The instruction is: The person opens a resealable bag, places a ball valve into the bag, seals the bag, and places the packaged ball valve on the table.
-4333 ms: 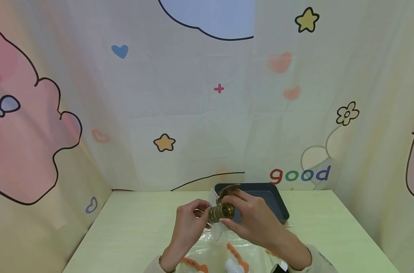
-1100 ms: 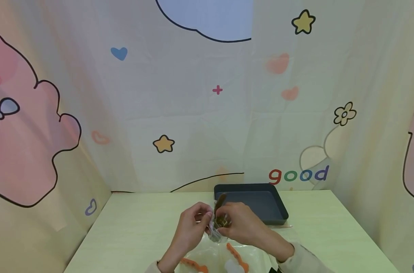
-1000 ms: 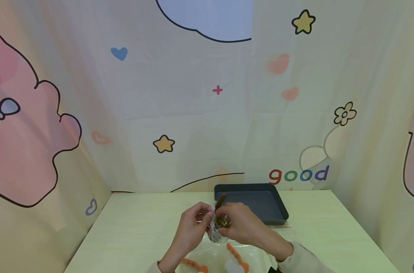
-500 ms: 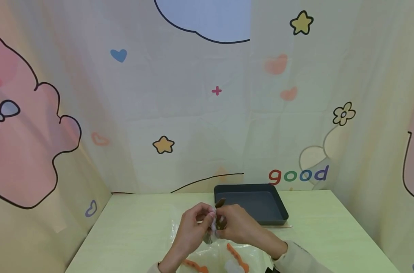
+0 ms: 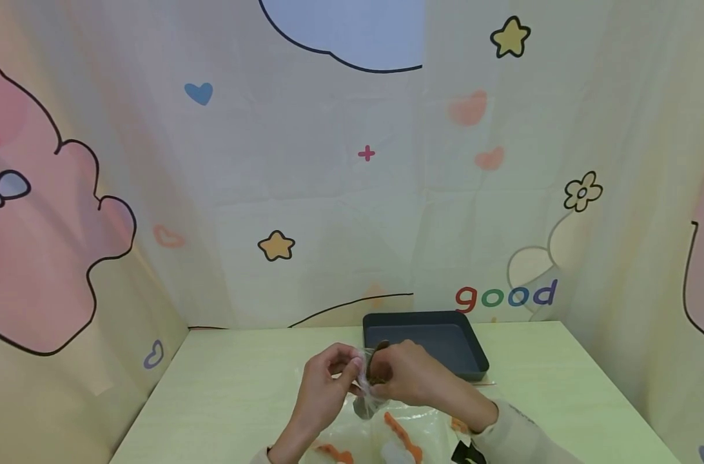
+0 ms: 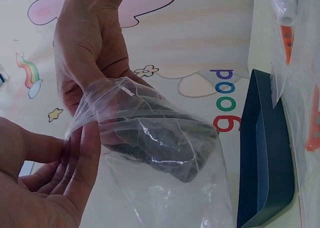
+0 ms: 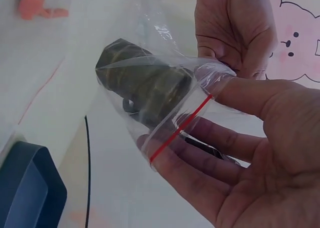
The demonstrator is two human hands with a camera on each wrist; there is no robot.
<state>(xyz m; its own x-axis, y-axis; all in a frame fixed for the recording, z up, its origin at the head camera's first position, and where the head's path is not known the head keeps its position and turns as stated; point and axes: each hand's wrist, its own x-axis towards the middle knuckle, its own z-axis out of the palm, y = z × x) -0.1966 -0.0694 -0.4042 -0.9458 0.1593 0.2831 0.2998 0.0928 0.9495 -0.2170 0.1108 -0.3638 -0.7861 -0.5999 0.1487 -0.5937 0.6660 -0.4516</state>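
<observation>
A brass-coloured cylinder (image 7: pixel 145 85) with a small ring and a curved lever (image 7: pixel 205 147) lies mostly inside a clear zip-lock bag (image 6: pixel 165 198) with a red seal line. Its exact kind is unclear through the plastic. My left hand (image 5: pixel 327 379) pinches the edge of the bag's mouth between thumb and fingers. From the other side my right hand (image 5: pixel 412 375) grips the cylinder near its lever end, with fingertips reaching into the bag's mouth. Both hands are above the table, and in the head view they hide much of the cylinder.
Behind the hands stands a dark blue-grey rectangular tray (image 5: pixel 439 341). Clear plastic on the near part of the table shows orange speckled pieces (image 5: pixel 403 433) and a white item (image 5: pixel 394 452). A black object (image 5: pixel 467 452) sits by the right sleeve. A printed curtain surrounds the table.
Earlier the cylinder was bare in my right hand beside the bag; now most of it is inside the bag. Over the last second the lever has dropped lower. My left hand has barely moved.
</observation>
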